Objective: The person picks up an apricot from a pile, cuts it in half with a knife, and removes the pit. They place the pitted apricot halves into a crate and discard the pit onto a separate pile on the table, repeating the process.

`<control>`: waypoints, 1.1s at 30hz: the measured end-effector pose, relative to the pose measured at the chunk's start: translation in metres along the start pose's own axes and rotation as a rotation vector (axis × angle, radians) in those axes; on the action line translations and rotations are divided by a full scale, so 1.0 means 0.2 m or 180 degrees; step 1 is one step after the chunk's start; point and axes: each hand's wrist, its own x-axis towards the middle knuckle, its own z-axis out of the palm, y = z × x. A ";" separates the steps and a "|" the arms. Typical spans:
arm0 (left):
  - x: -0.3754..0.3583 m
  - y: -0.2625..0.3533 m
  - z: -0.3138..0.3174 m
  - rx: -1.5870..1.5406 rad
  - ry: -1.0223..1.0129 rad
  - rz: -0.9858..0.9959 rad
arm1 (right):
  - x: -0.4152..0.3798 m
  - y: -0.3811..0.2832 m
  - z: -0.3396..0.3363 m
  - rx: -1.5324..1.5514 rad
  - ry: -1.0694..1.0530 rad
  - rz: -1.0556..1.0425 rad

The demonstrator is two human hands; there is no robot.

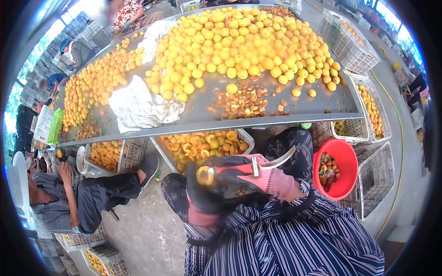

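Note:
My left hand (201, 195), in a dark glove with a pink cuff and blurred by motion, is closed around a halved-looking apricot (205, 175). My right hand (269, 177), in a pink and black glove, grips a red-handled metal plier-like tool (254, 166). One curved silver arm of the tool sticks out to the right, and its other end meets the apricot. Just beyond both hands sits a crate of opened apricots (202, 146). On the metal table (304, 108) above lies a large heap of whole apricots (230, 41), with a pile of brown pits (244, 99) near its front edge.
A red bucket (335, 170) holding scraps stands at right, beside an empty-looking white crate (375, 179). White cloths (140, 106) lie on the table. A co-worker (55, 193) sits at left. A yellow hose (399, 138) runs along the floor at right.

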 end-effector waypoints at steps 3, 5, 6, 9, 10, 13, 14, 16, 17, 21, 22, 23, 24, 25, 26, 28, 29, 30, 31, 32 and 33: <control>0.03 -0.04 -0.10 0.0271 0.0320 0.0273 | -0.02 -0.05 -0.02 -0.0300 -0.0278 0.0404; 0.03 -0.05 -0.13 0.0364 0.0426 0.0366 | -0.02 -0.05 -0.01 -0.0012 -0.0178 0.0270; 0.03 -0.05 -0.13 0.0858 0.0368 0.0528 | -0.01 -0.04 0.00 -0.0008 -0.0176 0.0268; -0.01 0.00 -0.10 0.1422 0.0063 0.0661 | -0.02 0.00 0.03 -0.0042 -0.0088 0.0197; -0.02 0.02 -0.08 0.1490 -0.0180 0.0625 | -0.02 0.07 0.03 0.0410 0.0021 0.0248; -0.04 -0.01 -0.12 0.3169 -0.0318 0.2014 | 0.03 0.11 -0.07 0.1183 -0.0496 0.0040; -0.06 0.04 -0.08 0.3526 -0.0585 0.2131 | 0.03 0.12 -0.09 0.1196 -0.0589 0.0224; -0.05 0.09 -0.12 0.3266 -0.1059 0.1840 | 0.03 0.12 -0.11 0.1213 -0.0677 0.0405; -0.04 0.11 -0.13 0.2990 -0.1521 0.1547 | 0.03 0.14 -0.11 0.1129 -0.0650 0.0442; -0.04 0.15 -0.05 0.4109 -0.1255 0.1847 | 0.01 0.13 -0.10 0.1535 -0.0536 0.0473; -0.03 0.14 -0.02 0.4115 -0.1273 0.1838 | 0.00 0.15 -0.09 0.1543 -0.0518 0.0472; -0.02 0.11 0.01 0.4258 -0.1368 0.2322 | -0.01 0.17 -0.07 0.1521 -0.0425 0.0527; -0.01 0.10 0.03 0.4382 -0.1462 0.2821 | -0.02 0.19 -0.06 0.1494 -0.0333 0.0578; 0.01 0.08 0.02 0.4384 -0.1474 0.2807 | -0.02 0.19 -0.07 0.1504 -0.0320 0.0584; 0.04 0.07 -0.01 0.4176 -0.1328 0.2593 | -0.01 0.17 -0.09 0.1683 -0.0439 0.0627; 0.05 0.06 0.00 0.3976 -0.1183 0.2385 | 0.00 0.18 -0.14 0.1572 -0.0614 0.0375; 0.04 0.06 0.04 0.2886 -0.0967 0.0881 | -0.01 0.20 -0.16 0.1585 -0.0597 0.0375; 0.04 0.06 0.07 0.1722 -0.0708 -0.0563 | -0.02 0.22 -0.18 0.1439 -0.0708 0.0539; 0.05 0.07 0.07 0.1729 -0.0722 -0.0583 | -0.02 0.22 -0.20 0.1289 -0.0818 0.0702; 0.06 0.09 0.06 0.1199 -0.0996 -0.0983 | -0.01 0.21 -0.20 0.1133 -0.0763 0.1066; 0.07 0.11 0.05 0.0658 -0.1254 -0.1373 | -0.02 0.18 -0.21 0.1138 -0.0756 0.1067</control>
